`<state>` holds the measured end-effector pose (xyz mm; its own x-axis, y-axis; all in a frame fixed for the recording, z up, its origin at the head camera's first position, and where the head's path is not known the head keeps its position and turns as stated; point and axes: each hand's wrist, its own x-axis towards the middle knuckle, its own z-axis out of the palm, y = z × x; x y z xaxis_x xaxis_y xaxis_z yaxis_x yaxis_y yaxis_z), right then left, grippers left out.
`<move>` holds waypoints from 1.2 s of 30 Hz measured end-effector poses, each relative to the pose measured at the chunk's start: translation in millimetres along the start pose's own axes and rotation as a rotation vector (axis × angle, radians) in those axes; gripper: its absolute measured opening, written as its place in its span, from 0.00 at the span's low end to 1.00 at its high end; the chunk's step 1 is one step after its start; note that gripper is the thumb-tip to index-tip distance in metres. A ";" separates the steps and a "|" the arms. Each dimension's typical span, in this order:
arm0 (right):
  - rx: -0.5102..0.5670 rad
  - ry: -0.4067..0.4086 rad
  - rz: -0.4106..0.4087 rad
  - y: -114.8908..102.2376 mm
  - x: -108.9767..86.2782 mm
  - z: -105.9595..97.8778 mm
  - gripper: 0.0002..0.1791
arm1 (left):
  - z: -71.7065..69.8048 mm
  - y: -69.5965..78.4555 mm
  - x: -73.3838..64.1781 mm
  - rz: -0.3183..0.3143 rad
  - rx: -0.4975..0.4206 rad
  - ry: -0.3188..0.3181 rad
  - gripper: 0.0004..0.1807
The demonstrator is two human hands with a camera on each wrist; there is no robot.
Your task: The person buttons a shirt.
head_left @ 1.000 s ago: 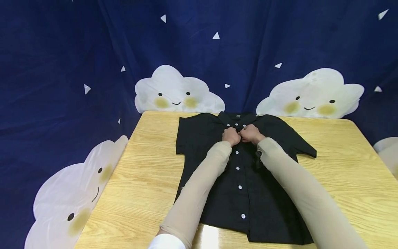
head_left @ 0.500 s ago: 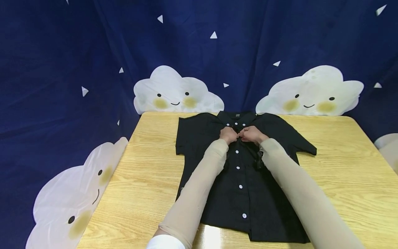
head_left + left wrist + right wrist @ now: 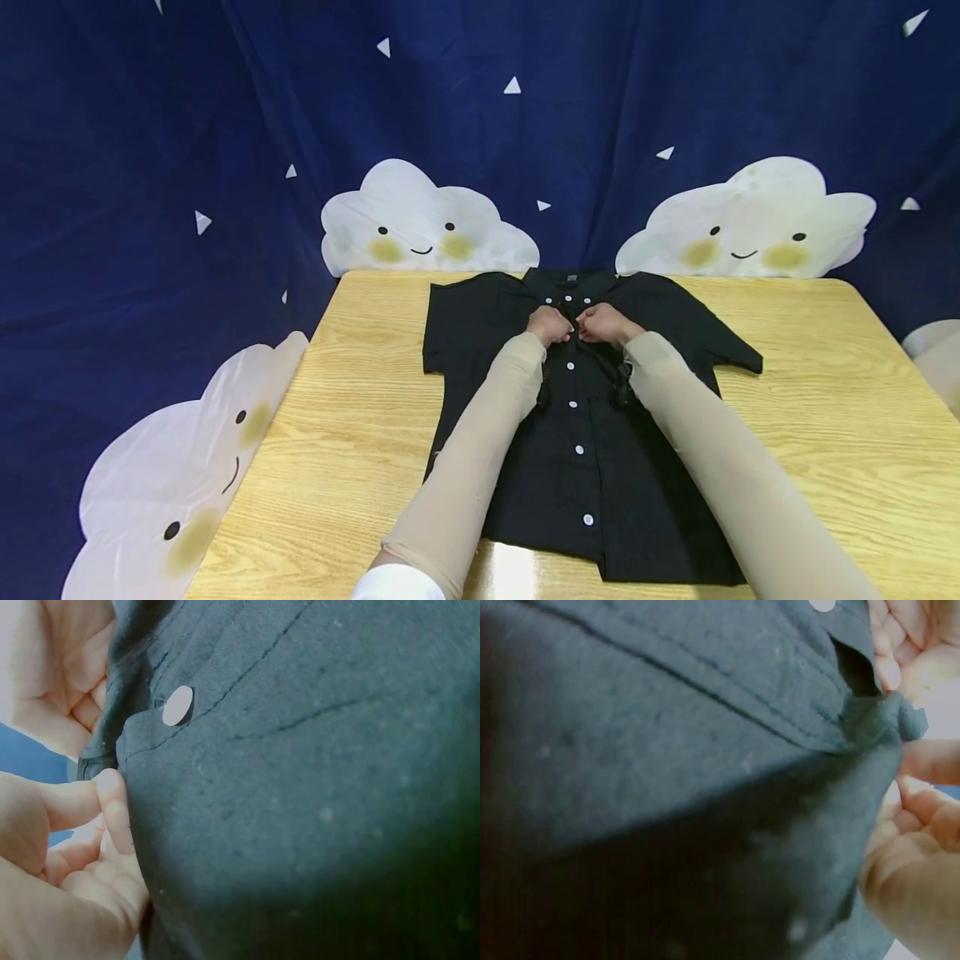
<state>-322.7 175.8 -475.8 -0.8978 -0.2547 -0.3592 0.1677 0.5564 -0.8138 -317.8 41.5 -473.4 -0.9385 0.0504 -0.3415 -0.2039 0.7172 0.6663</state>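
A black short-sleeved button-up shirt (image 3: pixel 536 483) lies front up, its collar (image 3: pixel 542 285) toward the far table edge. Just below the collar, my left hand (image 3: pixel 550 324) pinches the front placket between thumb and finger. Close beside it on the right, my right hand (image 3: pixel 602 323) pinches the opposite side of the front. In the left wrist view, a white button (image 3: pixel 178 706) shows near the fabric edge by my fingertips (image 3: pixel 111 787). Cloth bunches up at my right thumb (image 3: pixel 928 761) in the right wrist view. Fabric and fingers partly hide the pinched spot.
The shirt lies on a light wooden table (image 3: pixel 360 400). Several white buttons run down its front, the lowest button (image 3: pixel 588 519) near the hem. Behind the table hangs a dark blue curtain (image 3: pixel 450 100) with smiling white clouds (image 3: pixel 427 217).
My left hand has shifted slightly left and a small gap has opened between the hands. My right hand stays nearly in place; the shirt still lies flat.
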 end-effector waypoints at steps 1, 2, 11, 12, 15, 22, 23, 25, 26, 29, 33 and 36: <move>-0.010 0.005 -0.006 -0.4 -1.1 0.5 0.15 | 0.2 -0.1 0.1 0.003 0.009 0.002 0.18; -0.013 0.006 -0.015 0.8 -0.9 0.3 0.14 | 0.5 -0.2 0.3 0.008 0.025 0.003 0.17; -0.101 -0.002 -0.037 3.7 -1.6 0.5 0.11 | -0.4 -2.6 1.6 -0.009 -0.027 -0.017 0.15; -0.116 -0.001 -0.042 3.7 -1.2 0.6 0.11 | -0.8 -2.5 1.8 -0.025 -0.067 -0.019 0.14; -0.141 0.011 -0.040 3.9 0.2 0.9 0.09 | -1.4 -1.1 2.0 -0.095 -0.215 -0.026 0.12; -0.199 0.020 -0.030 0.6 -0.2 0.0 0.04 | 0.0 1.2 0.8 -0.123 -0.262 -0.003 0.11; -0.211 0.019 -0.031 -0.1 -0.6 -0.3 0.04 | 0.2 1.2 0.9 -0.109 -0.232 0.001 0.11; -0.238 0.018 -0.040 -1.3 -1.7 -0.8 0.05 | 0.6 0.9 1.6 -0.089 -0.178 0.012 0.10; -0.248 0.018 -0.046 -1.6 -2.0 -1.0 0.05 | 0.6 0.8 2.2 -0.082 -0.158 0.016 0.10; -0.253 0.005 -0.059 -2.6 -2.6 -1.4 0.05 | 0.2 -0.2 4.2 -0.075 -0.136 0.011 0.09; -0.257 -0.025 -0.063 -2.4 -1.5 -1.9 0.07 | -1.3 -1.0 5.7 -0.090 -0.161 -0.009 0.10; -0.265 -0.037 -0.063 -2.0 -0.5 -2.3 0.08 | -2.2 -0.7 5.1 -0.103 -0.194 -0.015 0.10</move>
<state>-323.5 176.7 -472.9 -0.8870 -0.3214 -0.3315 -0.0050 0.7246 -0.6892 -323.1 39.8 -474.1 -0.9061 -0.0051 -0.4230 -0.3496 0.5718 0.7421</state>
